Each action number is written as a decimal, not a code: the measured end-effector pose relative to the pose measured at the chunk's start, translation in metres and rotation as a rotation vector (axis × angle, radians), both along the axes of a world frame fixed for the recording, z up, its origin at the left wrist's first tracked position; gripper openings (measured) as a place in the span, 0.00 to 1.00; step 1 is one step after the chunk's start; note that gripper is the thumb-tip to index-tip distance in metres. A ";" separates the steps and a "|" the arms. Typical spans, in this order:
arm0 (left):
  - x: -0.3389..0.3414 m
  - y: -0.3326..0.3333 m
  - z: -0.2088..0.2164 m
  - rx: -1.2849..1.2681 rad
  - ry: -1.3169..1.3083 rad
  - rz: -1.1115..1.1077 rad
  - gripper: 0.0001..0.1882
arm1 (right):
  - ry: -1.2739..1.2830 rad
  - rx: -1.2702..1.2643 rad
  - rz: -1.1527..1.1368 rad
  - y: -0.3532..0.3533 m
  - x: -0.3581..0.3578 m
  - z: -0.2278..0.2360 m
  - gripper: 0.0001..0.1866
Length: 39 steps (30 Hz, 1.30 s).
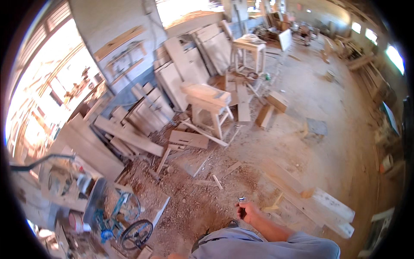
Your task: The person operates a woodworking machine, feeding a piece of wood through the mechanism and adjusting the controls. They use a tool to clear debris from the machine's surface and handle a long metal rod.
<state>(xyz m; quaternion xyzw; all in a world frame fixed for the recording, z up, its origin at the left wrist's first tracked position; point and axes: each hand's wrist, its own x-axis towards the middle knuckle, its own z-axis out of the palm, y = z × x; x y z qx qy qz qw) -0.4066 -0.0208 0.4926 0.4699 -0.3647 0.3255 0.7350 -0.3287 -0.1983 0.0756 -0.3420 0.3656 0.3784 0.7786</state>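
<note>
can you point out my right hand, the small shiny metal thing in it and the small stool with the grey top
right hand (247, 213): head view, on the middle of the hand
small shiny metal thing (242, 199): head view, on its bright exposed part
small stool (317, 126): head view, on its grey top

Boards (187, 64) leaning against wall (108, 17); wooden trestle (208, 95) on littered floor (187, 213); dark spoked handwheel (136, 235).

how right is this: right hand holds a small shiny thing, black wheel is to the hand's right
Wrong side: the head view shows the black wheel left of the right hand, which does hold a small shiny thing.
</note>
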 end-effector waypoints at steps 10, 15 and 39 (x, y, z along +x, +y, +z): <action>0.020 -0.017 -0.014 -0.159 0.226 -0.251 0.21 | 0.034 0.041 -0.165 -0.021 -0.005 -0.006 0.12; 0.049 0.007 -0.015 -0.019 0.191 -0.535 0.18 | 0.023 0.018 -0.277 -0.035 -0.007 -0.005 0.12; 0.137 0.270 -0.051 -0.151 0.103 0.378 0.06 | 0.011 -0.077 -0.117 0.193 0.139 0.023 0.10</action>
